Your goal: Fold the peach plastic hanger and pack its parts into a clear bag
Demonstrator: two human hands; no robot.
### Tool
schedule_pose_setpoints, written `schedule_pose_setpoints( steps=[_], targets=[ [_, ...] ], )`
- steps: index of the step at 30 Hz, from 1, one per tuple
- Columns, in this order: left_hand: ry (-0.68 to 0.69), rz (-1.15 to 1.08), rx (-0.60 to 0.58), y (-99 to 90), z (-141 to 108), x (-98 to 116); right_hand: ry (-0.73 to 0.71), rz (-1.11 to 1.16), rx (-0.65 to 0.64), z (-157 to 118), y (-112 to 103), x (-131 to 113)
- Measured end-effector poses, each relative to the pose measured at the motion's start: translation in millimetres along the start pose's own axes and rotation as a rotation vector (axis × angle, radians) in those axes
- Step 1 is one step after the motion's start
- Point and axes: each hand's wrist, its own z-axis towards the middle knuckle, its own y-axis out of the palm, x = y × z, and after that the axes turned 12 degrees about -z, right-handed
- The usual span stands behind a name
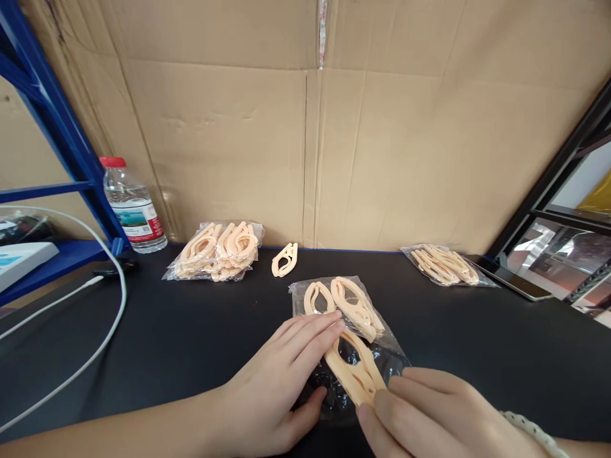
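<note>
Left hand: the left hand (279, 375) lies palm down on the near part of the black table (191, 343), fingers together and stretched toward the far right, their tips resting on the near-left edge of the clear plastic bag (377, 343); the thumb presses the bag's near corner.

Right hand: the right hand (429, 413) comes in from the near right, thumb and forefinger pinching the near end of a peach plastic folding hanger (352, 369).

Held hanger: it lies between the two hands, long axis running from near right to far left, its far end pointing into the bag's mouth; it looks partly inside the film, though how far I cannot tell.

Bag contents: two more peach hangers (356, 305) sit side by side in the far half of the bag, just beyond the left fingertips.

Nearer hand: the right hand is on the hanger itself; the left touches only the bag and, perhaps, the hanger's edge.

Far left: a filled packet of hangers (214, 251) lies by the cardboard wall (305, 127), with a water bottle (133, 207) further left and a white cable (95, 299) looping across the table.

Far middle: one loose hanger (285, 259) lies unbagged, well apart from both hands.

Far right: another filled flat packet (446, 264) rests near a tablet (518, 280).

Wrist: a pale braided band (529, 429) circles the right wrist.
</note>
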Motion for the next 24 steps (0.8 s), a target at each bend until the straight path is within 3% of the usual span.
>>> schedule_pose_setpoints(
  steps=[3,9,15,20,24],
  targets=[
    [0.031,-0.011,-0.001,0.1,-1,-3,-0.101,-0.061,-0.050,9,10,-2],
    [0.046,0.003,0.014,0.3,-2,-4,-0.030,-0.116,-0.070,21,45,-4],
    [0.039,-0.022,0.040,-0.4,-2,-2,0.005,-0.164,-0.095,12,66,-9],
    [0.032,-0.016,0.035,-0.6,-2,-2,0.016,-0.153,-0.072,9,47,-5],
    [0.025,-0.013,0.005,-1.5,-1,-1,-0.030,0.028,0.154,26,32,31]
  ],
)
